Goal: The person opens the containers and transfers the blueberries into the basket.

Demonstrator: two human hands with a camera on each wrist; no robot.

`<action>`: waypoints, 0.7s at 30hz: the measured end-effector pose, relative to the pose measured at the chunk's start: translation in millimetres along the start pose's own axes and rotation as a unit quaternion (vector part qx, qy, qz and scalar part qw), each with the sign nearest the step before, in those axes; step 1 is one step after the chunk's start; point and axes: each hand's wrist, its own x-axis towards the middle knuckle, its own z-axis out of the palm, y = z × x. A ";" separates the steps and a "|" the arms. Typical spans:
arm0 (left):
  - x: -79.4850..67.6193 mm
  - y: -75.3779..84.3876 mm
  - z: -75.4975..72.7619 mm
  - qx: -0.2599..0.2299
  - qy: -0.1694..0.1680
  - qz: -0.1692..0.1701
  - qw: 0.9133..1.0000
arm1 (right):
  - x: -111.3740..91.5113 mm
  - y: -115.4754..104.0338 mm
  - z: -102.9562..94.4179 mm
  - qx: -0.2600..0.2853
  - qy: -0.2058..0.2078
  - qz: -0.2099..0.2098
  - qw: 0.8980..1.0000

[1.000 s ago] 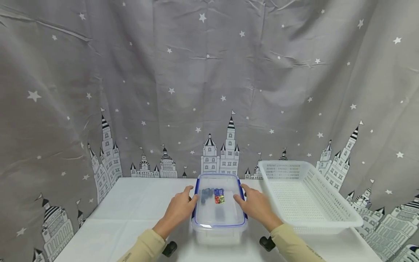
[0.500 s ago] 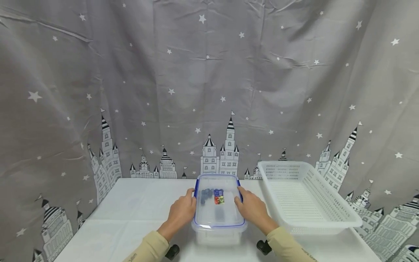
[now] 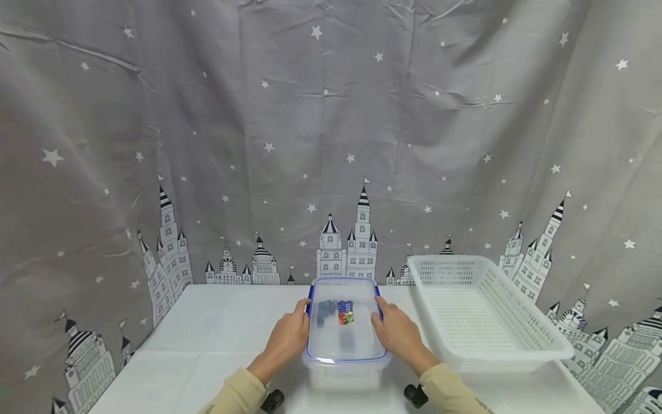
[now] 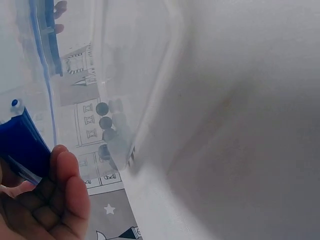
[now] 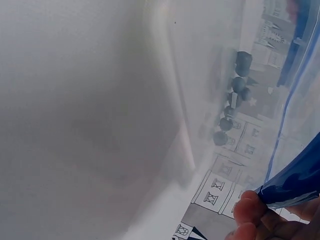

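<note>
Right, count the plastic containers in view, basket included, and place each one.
2: the lidded box between the left hand and the right hand, and the open white basket to its right, beyond the right hand. None looks hidden.

A clear box (image 3: 346, 376) (blue-rimmed lid (image 3: 331, 345) on, dark round things (image 4: 105, 122) inside) sits upright on the white table (image 3: 217, 322).

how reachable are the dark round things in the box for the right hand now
Probably not reachable: the clear lid lies over the box, shutting the dark round things off from the right hand, which grips a blue side latch.
</note>
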 end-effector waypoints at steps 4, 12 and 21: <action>0.7 -1.0 0.8 -0.004 0.002 -0.006 1.000 | 0.2 2.4 4.2 0.027 0.004 0.015 1.000; -3.2 -2.4 1.3 -0.027 -0.008 -0.023 0.999 | -1.8 4.6 10.1 0.035 0.001 0.004 0.999; 3.0 -0.3 -2.2 -0.049 -0.021 -0.022 0.998 | 1.7 3.3 2.0 0.019 0.000 -0.002 1.000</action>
